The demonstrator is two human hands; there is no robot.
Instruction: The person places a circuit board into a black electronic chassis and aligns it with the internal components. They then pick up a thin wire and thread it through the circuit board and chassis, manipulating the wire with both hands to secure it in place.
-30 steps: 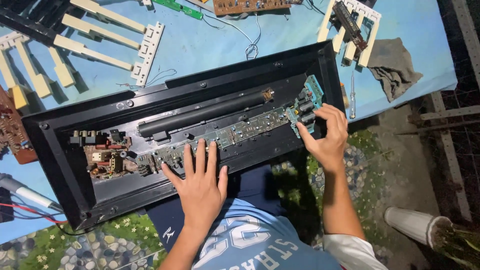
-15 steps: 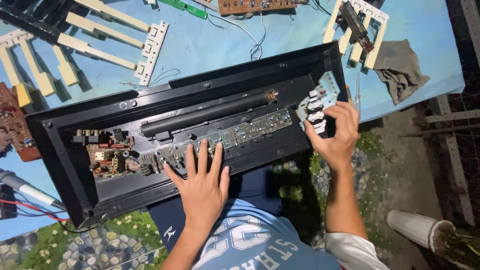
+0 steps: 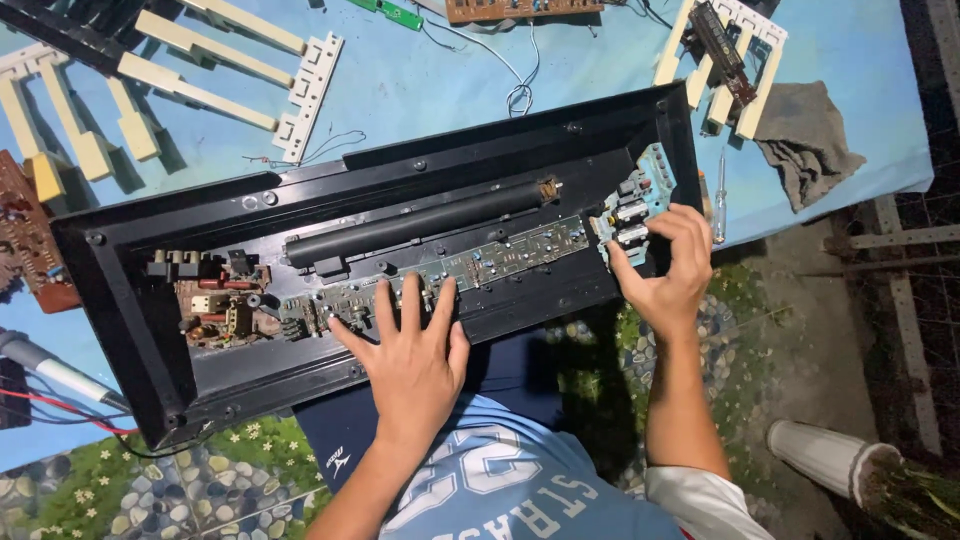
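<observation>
1. Open keyboard case (image 3: pixel 140 330) lies on table (image 3: pixel 420 90), circuit boards inside.
2. Left hand (image 3: pixel 410 350) flat on long board (image 3: pixel 450 275).
3. Right hand (image 3: pixel 665 275) at small board (image 3: pixel 630 205), case's right end.
4. Screwdriver (image 3: pixel 719 200) and rag (image 3: pixel 805 140) right of case.
5. Key strips (image 3: pixel 200 60) behind case.

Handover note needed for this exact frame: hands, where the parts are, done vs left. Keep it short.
Left hand: flat, fingers spread, pressing on the long circuit board inside the open black keyboard casing.
Right hand: gripping the small pale-green board at the casing's right end, tilted up off the casing floor.
Parts: casing lies on the blue table cover; brown power board at its left end; screwdriver on the cover just right of the casing; white key strips and grey rag set aside.
Done: casing opened, keys out.
Left: small board not yet free of the casing; long board still seated.
</observation>
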